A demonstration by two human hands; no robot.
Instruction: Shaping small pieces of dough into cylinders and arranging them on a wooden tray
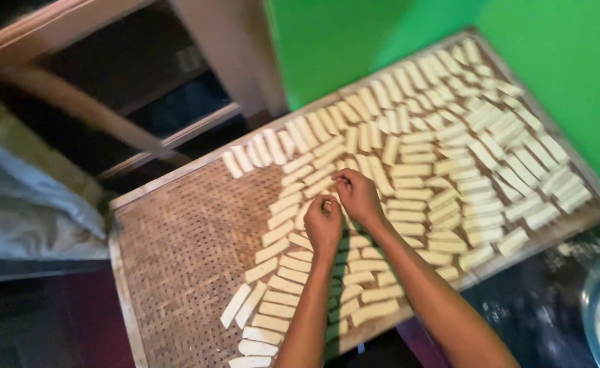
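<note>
left hand [323, 223] pinched shut on a pale strip [326, 204], its long axis hidden by the fingers | right hand [356, 194] just beside, fingertips curled onto the same strip; both equally near | more strips [416, 170] all around on woven tray [184, 252]; bare weave to the left

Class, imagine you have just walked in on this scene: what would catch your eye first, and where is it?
First, the many pale dough strips laid out in rows across a woven tray, its left part bare. Next, the left hand and right hand meeting over the strips at mid-tray. Behind, upper right, stands a vivid green wall.
</note>
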